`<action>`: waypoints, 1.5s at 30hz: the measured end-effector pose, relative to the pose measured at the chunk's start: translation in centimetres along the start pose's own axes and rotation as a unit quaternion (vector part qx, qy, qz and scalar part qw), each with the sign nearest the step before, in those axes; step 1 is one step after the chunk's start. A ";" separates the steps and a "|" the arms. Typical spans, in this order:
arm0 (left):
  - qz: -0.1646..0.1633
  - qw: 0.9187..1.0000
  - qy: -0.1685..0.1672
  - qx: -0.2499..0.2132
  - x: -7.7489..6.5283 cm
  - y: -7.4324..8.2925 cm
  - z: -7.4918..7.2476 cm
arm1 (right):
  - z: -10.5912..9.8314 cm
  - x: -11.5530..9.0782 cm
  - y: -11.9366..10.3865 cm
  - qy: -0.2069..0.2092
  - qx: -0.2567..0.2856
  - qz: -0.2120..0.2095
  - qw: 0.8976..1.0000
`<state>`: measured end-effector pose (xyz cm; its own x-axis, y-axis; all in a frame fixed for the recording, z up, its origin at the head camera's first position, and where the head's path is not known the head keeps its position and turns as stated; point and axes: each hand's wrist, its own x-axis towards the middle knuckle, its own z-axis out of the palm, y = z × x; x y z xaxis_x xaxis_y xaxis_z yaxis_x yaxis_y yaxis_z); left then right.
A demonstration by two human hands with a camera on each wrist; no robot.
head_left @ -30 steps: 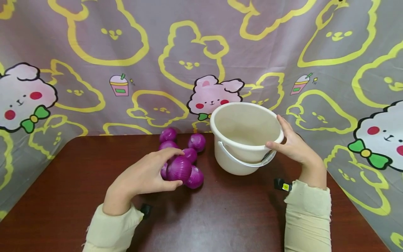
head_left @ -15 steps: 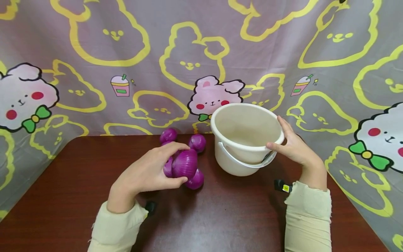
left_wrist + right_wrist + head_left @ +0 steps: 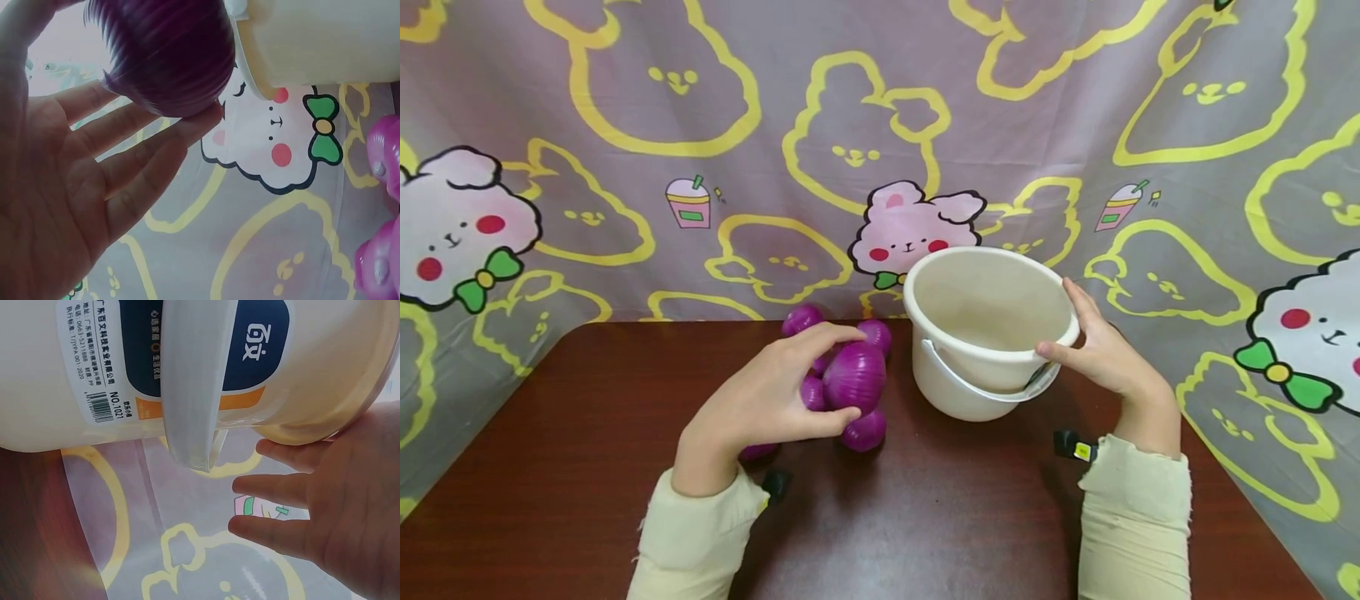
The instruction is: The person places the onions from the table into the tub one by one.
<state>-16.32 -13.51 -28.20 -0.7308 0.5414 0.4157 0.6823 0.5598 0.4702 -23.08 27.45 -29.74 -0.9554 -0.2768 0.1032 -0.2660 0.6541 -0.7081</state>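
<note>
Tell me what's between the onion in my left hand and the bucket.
The head view shows only bare table between the held onion and the bucket.

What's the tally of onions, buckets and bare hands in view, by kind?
Purple onions: at least 7; others could be hidden behind the left hand
Bucket: 1
Hands: 2, the left hand and right hand
Total: at least 10
</note>
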 end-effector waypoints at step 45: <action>0.105 0.983 0.126 -0.083 5.7 1.4 3.0 | -0.1 0.0 -0.2 0.001 0.004 -0.003 1.000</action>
<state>-19.47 -7.73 -27.48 -0.5714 0.4500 0.6863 0.8205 0.3322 0.4653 -22.99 27.39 -29.54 -0.9539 -0.2798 0.1083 -0.2707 0.6471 -0.7127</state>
